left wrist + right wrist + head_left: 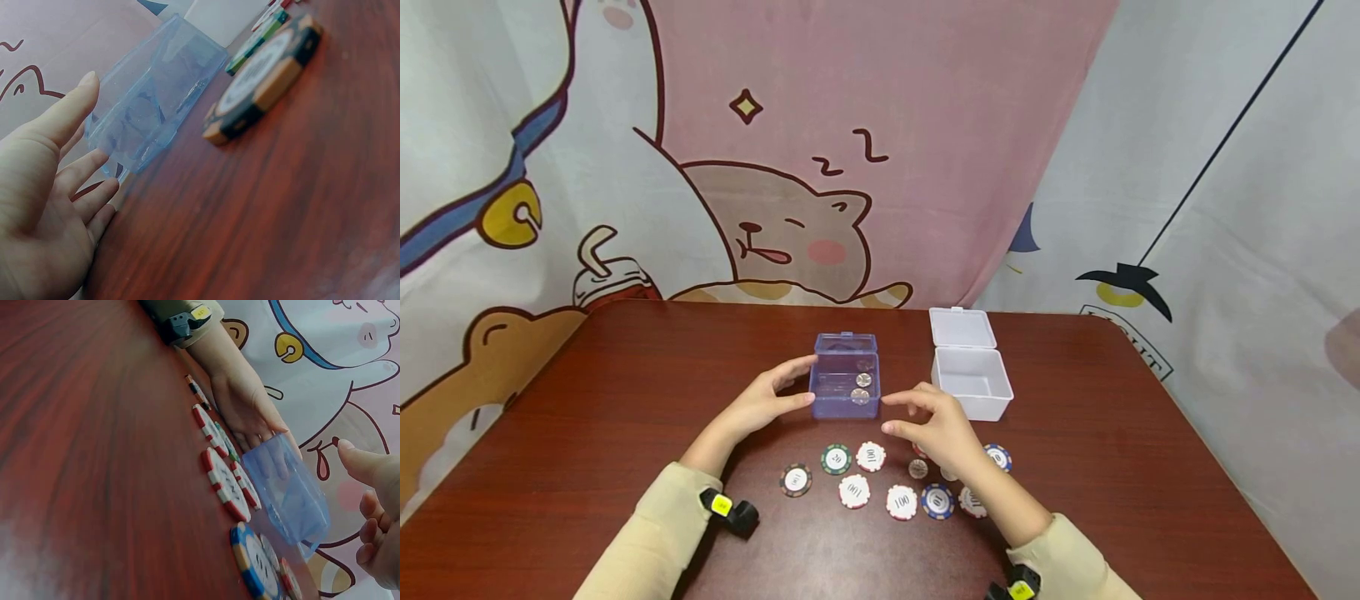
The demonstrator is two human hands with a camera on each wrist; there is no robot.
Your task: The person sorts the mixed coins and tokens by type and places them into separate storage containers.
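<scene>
A translucent blue plastic box (846, 407) stands on the table with its lid raised at the back. Silver coins (860, 397) lie in its right part. My left hand (765, 401) is at the box's left side, thumb and fingers spread and fairly straight, fingertips right at the wall. Just off the right front corner is my right hand (936, 421), thumb and index finger apart with nothing between them. Poker chips lie in front of the box, among them a green chip (836, 459), a black-and-orange chip (265, 78) and a blue chip (255, 561).
A white plastic box (987, 408) with its lid folded back stands to the right of the blue one. Another silver coin (917, 469) lies among the chips, some partly hidden under my right forearm. Behind the brown table (587, 467) hangs a cartoon-printed cloth (925, 125).
</scene>
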